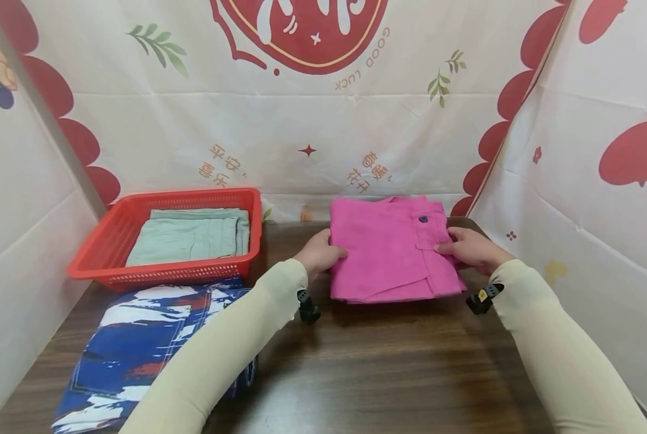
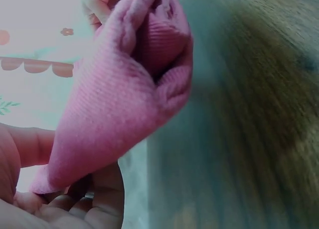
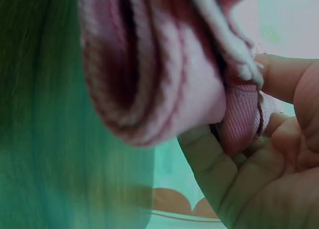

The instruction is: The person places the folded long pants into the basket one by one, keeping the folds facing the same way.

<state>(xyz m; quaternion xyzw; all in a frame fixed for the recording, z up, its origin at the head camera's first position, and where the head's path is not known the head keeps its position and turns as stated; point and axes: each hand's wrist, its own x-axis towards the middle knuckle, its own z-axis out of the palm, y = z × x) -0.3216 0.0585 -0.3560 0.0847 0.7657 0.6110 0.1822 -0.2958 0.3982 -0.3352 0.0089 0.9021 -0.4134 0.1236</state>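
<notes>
A folded bright pink garment (image 1: pixel 383 253) with a dark button and a flap is held up over the back right of the table. My left hand (image 1: pixel 321 253) grips its left edge, thumb on top and fingers curled underneath, as the left wrist view shows at the pink cloth (image 2: pixel 104 104). On the opposite edge my right hand (image 1: pixel 472 248) pinches the layers the same way. From the right wrist, the stacked folds (image 3: pixel 164 84) show end-on, with the thumb over them and fingers beneath.
At the back left stands a red plastic basket (image 1: pixel 166 269) with a folded pale green garment (image 1: pixel 193 238) inside. In front of it lies a blue, white and red patterned garment (image 1: pixel 138 343), partly behind my left sleeve. Printed cloth walls (image 1: pixel 301 120) enclose the wooden table (image 1: pixel 388 374).
</notes>
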